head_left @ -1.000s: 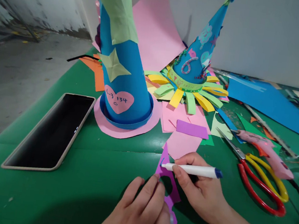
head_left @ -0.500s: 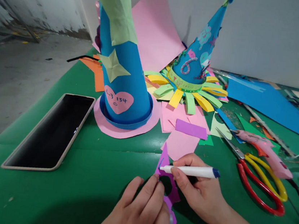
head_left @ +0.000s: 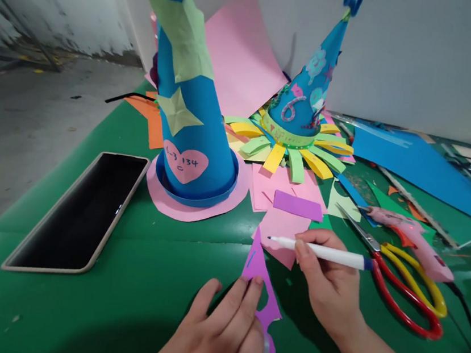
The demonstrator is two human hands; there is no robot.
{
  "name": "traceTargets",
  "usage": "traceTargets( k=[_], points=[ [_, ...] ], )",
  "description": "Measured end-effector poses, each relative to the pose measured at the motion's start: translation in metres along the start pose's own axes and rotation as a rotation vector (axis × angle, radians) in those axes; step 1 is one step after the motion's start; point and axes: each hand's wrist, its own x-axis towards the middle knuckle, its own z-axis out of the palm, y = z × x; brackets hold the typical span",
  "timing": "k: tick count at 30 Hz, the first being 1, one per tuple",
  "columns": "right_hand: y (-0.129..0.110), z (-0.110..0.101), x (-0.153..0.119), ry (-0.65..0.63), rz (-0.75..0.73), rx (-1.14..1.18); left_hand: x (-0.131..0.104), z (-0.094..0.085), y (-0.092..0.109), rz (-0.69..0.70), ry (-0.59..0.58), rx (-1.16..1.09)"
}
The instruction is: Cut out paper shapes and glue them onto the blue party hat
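My right hand [head_left: 335, 292] grips a white marker [head_left: 337, 255] with a dark blue end cap. Its bare tip points left, just above a pink paper square [head_left: 282, 231]; whether it touches cannot be made out. Fingers extended, my left hand [head_left: 223, 327] presses on a purple paper scrap [head_left: 256, 268] lying on the table. That scrap has a pointed top, cut-out curves and a short blue stroke near its tip. Part of it is hidden under my left fingers. To the right of my right hand lie scissors [head_left: 400, 303] with red and yellow handles.
A blue cone hat [head_left: 219, 134] with stars and a pink heart stands behind my hands. A second decorated hat [head_left: 299, 113] stands farther back. At left lies a phone [head_left: 81, 209]. A pink glue gun [head_left: 419, 248] and blue sheet [head_left: 425, 165] lie at right.
The marker tip has lifted off the purple scrap, and my right hand has moved up and to the right. A short blue stroke shows on the scrap. My left hand stays nearly still.
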Motion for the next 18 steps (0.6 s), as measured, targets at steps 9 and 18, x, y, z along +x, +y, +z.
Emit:
traceTargets(
  k=[9,18],
  points=[
    [-0.0025,-0.0002,-0.0015,-0.233,-0.035,-0.094,0.0045,-0.0027,-0.0002,-0.022,-0.020,0.016],
    [-0.0039,-0.0005,0.0001,-0.243,-0.048,-0.116,0.0040,-0.0040,-0.0002,-0.018,-0.045,0.007]
  ],
)
